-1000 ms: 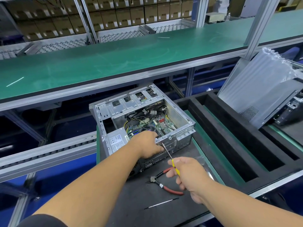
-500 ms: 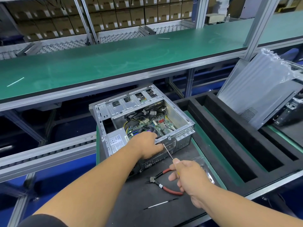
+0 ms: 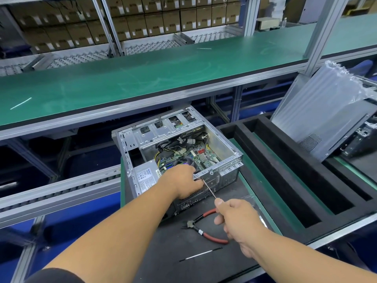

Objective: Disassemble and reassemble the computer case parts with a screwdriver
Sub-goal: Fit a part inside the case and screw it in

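The right hand [image 3: 237, 218] is closed in a fist-like grip around the handle of the screwdriver [image 3: 208, 188], whose thin shaft runs up and left to the near top rail of the open computer case [image 3: 228, 149]; the tip meets the rail just beside the fingers of the left hand [image 3: 183, 181]. That left hand is curled over the same rail, gripping the edge and steadying the case, with its fingertips hidden inside. The closeness is the main risk: if the tip cams out of the screw head, which is too small to make out here, the shaft would likely skid toward the left fingers or jump over the rail onto the circuit board [image 3: 204, 155] and cables inside. The shaft meets the rail at a slant, not square, so a slip or a chewed screw head seems more likely under hard pressure. A loosened screw could also drop into the case or roll off the dark worktop [image 3: 163, 252]. The case stands near the worktop's far left corner, so a strong push might shove it if the left hand relaxes. The red-handled pliers [image 3: 206, 227] lie just below the right hand, where a wrist could knock them.
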Action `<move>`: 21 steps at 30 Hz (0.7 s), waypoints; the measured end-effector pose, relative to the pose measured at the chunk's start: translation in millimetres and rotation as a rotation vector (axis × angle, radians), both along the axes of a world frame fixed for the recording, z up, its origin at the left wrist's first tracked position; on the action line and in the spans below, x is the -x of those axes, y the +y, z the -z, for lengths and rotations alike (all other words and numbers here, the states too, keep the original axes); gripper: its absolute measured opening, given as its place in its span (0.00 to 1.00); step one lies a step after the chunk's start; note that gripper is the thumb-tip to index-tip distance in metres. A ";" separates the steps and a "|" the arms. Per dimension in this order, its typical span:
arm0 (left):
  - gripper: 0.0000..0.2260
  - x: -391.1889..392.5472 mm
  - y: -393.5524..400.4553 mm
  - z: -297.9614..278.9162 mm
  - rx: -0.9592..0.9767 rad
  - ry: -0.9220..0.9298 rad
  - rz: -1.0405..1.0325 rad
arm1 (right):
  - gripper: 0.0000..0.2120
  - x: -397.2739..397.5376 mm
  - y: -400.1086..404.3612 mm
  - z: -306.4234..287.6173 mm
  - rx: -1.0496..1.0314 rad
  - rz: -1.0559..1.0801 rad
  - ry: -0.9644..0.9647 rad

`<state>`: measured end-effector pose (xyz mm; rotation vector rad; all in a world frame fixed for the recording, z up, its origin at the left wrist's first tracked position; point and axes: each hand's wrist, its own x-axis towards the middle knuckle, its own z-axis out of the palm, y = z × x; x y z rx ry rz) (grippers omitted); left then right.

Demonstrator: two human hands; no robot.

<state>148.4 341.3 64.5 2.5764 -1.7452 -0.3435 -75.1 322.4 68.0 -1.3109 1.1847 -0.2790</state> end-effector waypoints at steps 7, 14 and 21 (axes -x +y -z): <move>0.20 -0.6 0.9 1.2 0.029 0.014 -0.011 | 0.19 -0.6 0.2 2.1 -0.052 -0.009 -0.006; 0.19 1.7 0.4 -1.1 0.017 0.021 -0.029 | 0.11 -1.1 -0.5 0.1 -0.075 0.052 -0.076; 0.20 3.8 -0.3 -3.0 0.019 0.027 -0.059 | 0.17 -3.0 1.4 1.1 -0.062 0.005 -0.052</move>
